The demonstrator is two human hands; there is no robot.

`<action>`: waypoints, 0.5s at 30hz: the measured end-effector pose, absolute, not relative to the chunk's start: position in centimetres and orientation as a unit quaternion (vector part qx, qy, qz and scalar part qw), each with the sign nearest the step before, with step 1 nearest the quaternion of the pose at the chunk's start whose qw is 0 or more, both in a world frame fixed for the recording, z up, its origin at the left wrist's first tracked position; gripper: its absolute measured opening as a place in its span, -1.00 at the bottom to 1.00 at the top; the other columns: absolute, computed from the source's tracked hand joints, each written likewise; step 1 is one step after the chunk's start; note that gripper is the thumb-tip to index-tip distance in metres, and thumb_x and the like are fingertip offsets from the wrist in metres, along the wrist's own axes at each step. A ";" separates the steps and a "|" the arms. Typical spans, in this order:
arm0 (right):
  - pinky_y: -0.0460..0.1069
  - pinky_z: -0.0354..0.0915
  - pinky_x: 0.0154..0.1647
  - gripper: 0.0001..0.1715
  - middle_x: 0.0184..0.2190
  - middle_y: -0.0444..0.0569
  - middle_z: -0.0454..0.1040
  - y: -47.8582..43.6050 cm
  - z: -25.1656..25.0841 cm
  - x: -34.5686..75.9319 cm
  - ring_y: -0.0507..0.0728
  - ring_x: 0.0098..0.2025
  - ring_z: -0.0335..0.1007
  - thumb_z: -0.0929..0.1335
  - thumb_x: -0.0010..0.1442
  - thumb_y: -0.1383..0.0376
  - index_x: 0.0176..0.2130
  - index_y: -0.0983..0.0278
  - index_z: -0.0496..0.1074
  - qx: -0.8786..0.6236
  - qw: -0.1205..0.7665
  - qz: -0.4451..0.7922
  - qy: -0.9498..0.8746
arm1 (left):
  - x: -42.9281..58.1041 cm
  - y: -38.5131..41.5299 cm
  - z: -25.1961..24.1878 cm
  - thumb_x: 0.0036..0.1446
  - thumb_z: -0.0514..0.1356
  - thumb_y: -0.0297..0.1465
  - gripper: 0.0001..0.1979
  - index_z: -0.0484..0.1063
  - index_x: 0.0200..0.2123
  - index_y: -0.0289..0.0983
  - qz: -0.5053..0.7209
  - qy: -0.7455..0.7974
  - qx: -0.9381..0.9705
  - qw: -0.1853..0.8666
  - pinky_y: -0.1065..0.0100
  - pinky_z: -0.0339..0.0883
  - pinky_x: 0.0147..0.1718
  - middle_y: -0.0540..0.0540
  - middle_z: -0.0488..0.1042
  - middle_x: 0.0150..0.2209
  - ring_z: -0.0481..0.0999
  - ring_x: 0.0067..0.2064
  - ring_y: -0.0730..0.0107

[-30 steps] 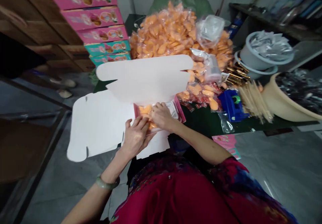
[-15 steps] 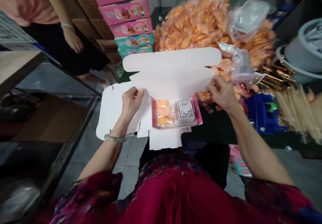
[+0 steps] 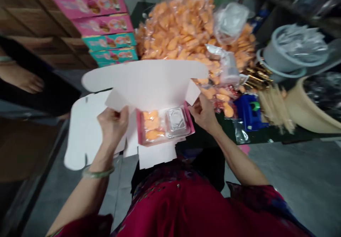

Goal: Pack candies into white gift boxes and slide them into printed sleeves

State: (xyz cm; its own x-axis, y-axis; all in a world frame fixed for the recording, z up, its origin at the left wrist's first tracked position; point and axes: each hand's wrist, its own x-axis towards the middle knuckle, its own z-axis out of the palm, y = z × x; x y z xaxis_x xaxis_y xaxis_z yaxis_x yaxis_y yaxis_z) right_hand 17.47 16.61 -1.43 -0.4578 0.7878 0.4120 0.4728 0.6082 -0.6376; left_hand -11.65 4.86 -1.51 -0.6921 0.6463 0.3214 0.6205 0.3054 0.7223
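Note:
An open cardboard box (image 3: 140, 130) with pink walls stands in front of me, its white lid (image 3: 151, 88) raised at the back. Inside on the left lie orange pieces (image 3: 151, 121) in clear wrap; on the right sits a clear plastic tub (image 3: 177, 120) with a silvery top. My left hand (image 3: 113, 125), a green bangle on its wrist, is closed at the lower edge of the lid's left side flap (image 3: 114, 100). My right hand (image 3: 204, 113) pinches the lid's right side flap (image 3: 193, 92), which is folded inward. Some fingertips are hidden.
Flat white cardboard (image 3: 85, 130) lies at the left. Stacked pink and teal boxes (image 3: 110, 42) rise behind it. Orange packets (image 3: 178, 27) are heaped at the back. Rightward are a blue holder (image 3: 247, 113), wooden sticks (image 3: 275, 105) and tubs (image 3: 287, 49). Another person's hand (image 3: 22, 77) shows far left.
My right hand has come in toward the box, and the right lid flap is now bent inward. The left flap is also turned in beside my left hand. The view has swung right.

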 end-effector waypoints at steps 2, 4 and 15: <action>0.05 0.46 -0.29 -0.38 -0.10 0.05 0.52 17.5 -2.0 20.0 0.08 -0.37 0.45 0.33 0.25 0.24 0.28 0.20 0.29 -0.387 0.340 0.232 -0.825 | -12.5 5.1 -1.6 -0.06 0.15 -0.12 -0.69 0.39 -0.54 -0.26 0.419 0.814 0.402 0.020 0.34 0.26 -0.47 -0.11 0.48 -0.57 0.50 -0.47 0.25; 0.07 0.47 -0.24 -0.46 -0.08 0.06 0.54 19.0 -2.2 23.3 0.12 -0.31 0.48 0.33 0.22 0.27 0.19 0.20 0.40 -0.426 0.345 0.193 -0.814 | -13.0 5.4 -1.4 -0.10 0.13 -0.10 -0.67 0.42 -0.55 -0.26 0.403 0.817 0.411 0.026 0.31 0.30 -0.42 -0.13 0.51 -0.57 0.55 -0.44 0.17; 0.08 0.30 -0.01 -0.64 -0.05 0.28 0.55 34.5 3.4 38.6 0.22 -0.11 0.48 0.32 0.22 0.39 -0.01 0.40 0.52 -0.725 0.190 -0.019 -0.662 | -12.0 6.0 1.3 -0.26 -0.01 0.06 -0.60 0.35 -0.69 -0.12 0.323 0.859 0.396 0.035 0.17 0.35 -0.38 -0.17 0.51 -0.66 0.65 -0.31 -0.20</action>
